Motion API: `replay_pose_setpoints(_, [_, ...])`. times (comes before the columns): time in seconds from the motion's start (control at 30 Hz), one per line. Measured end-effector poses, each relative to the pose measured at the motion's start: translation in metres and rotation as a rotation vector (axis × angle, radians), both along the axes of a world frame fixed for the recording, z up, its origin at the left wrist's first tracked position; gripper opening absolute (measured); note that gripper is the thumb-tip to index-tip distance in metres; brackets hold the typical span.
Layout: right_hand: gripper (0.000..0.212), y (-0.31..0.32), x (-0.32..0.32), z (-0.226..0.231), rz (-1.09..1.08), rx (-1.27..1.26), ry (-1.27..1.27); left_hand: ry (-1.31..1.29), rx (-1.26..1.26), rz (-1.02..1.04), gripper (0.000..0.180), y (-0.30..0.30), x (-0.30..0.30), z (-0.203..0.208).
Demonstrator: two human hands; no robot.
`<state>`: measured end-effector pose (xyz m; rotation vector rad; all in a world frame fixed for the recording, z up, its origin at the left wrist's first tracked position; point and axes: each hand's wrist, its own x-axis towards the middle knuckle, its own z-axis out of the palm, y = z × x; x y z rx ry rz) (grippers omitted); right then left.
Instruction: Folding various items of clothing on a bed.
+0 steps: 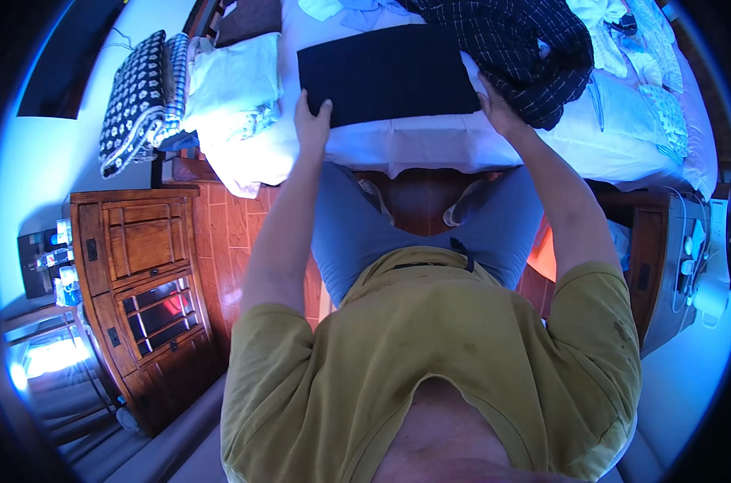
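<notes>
A dark, flat rectangle of folded cloth (390, 74) lies on the white-covered bed in front of me. My left hand (312, 122) rests at its near left corner, thumb and fingers apart. On the opposite side, my right hand (501, 110) lies against the near right edge, with its fingers stretched out along it. Both hands touch the cloth at its sides. Just beyond my right hand is a rumpled black garment with a thin white check (534, 60). Any fingertips tucked under the cloth are hidden.
Folded light clothes (235, 80) and a black-and-white patterned folded textile (134, 101) are stacked to the left. More pale clothes (607, 36) lie at the far right of the bed (438, 143). A wooden cabinet (144, 266) stands at left, a side table (663, 266) at right.
</notes>
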<state>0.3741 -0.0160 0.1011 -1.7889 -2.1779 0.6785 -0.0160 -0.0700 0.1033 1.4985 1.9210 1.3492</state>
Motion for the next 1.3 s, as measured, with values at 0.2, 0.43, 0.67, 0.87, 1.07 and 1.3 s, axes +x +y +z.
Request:
replay_pose_setpoints(0.2, [0.049, -0.001, -0.005, 0.001, -0.028, 0.037, -0.140, -0.546, -0.117, 0.228, 0.060, -0.081, 0.036, -0.012])
replay_pose_setpoints(0.43, [0.047, 0.018, -0.022, 0.000, -0.098, 0.088, -0.099, 0.196, 0.187, -0.038, 0.045, -0.071, 0.035, 0.042])
replay_pose_setpoints(0.67, [0.049, 0.030, -0.017, -0.030, -0.047, 0.215, -0.168, 0.455, 0.108, -0.418, 0.053, 0.075, 0.023, 0.081])
replay_pose_setpoints(0.87, [0.052, 0.032, -0.014, -0.043, 0.076, 0.381, -0.619, 0.736, -0.318, -0.506, 0.087, 0.151, 0.014, 0.063])
replay_pose_setpoints(1.07, [0.054, 0.028, -0.014, -0.035, -0.034, 0.380, -0.177, 0.531, -0.801, -0.782, 0.098, 0.175, 0.025, 0.092])
replay_pose_setpoints(1.3, [0.062, 0.021, -0.022, -0.019, -0.057, 0.214, -0.105, 0.068, -1.108, -0.842, 0.081, 0.146, 0.022, 0.089])
